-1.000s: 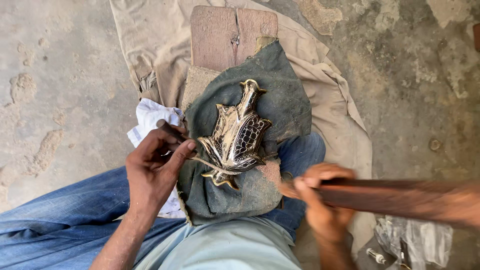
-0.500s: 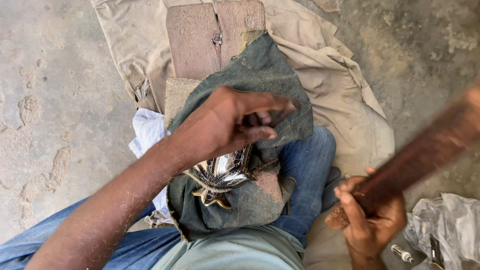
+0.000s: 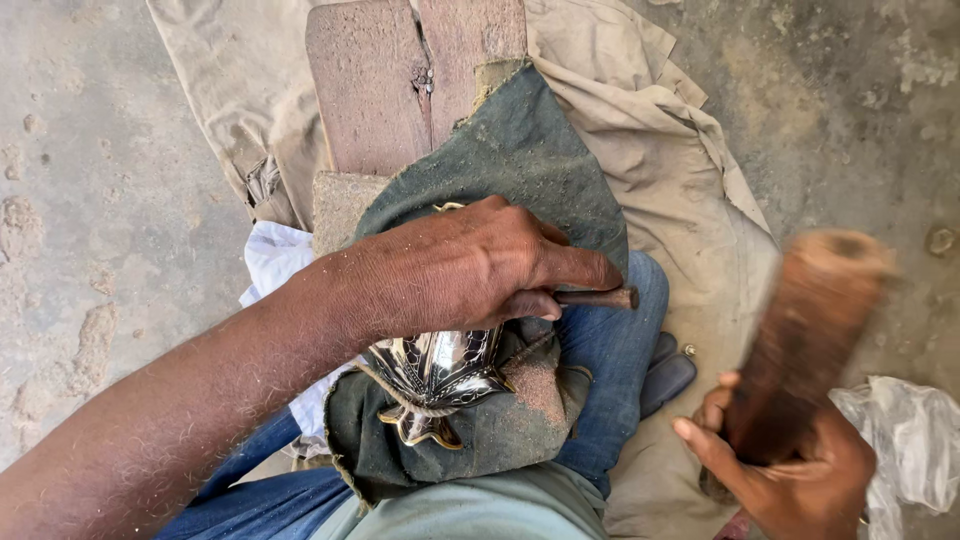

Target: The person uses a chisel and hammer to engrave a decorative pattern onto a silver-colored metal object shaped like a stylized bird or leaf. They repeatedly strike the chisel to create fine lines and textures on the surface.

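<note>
The left hand (image 3: pixel 470 270) is closed around a thin dark metal rod (image 3: pixel 600 298), a punch or chisel by the look of it, whose blunt end sticks out past the fingers toward the right. The hand rests on top of a shiny, engraved metal piece (image 3: pixel 435 375) with a brass-coloured scalloped edge; only the lower part of the piece shows below the hand. The piece lies on a dark green cloth (image 3: pixel 520 150) folded over the person's lap, and the cloth's lower edge cups around it like a loose pouch, with some reddish dust caught in the fold just right of the piece.

The right hand (image 3: pixel 800 470), in the lower right, grips the lower end of a thick wooden mallet (image 3: pixel 810 340), which is raised, tilted and blurred; it is well apart from the rod.

Under the upper part of the green cloth stands a wooden block (image 3: pixel 400 80) made of two reddish slabs joined by a small metal clasp. Block and lap sit over a beige cloth (image 3: pixel 680 170) spread on the concrete floor (image 3: pixel 100 150). A white cloth (image 3: pixel 275 255) peeks out at the left edge of the green one, beside the forearm. Blue jeans (image 3: pixel 610 390) cover the legs. A crumpled clear plastic bag (image 3: pixel 910 440) lies on the floor at the right edge; what it holds cannot be made out.
</note>
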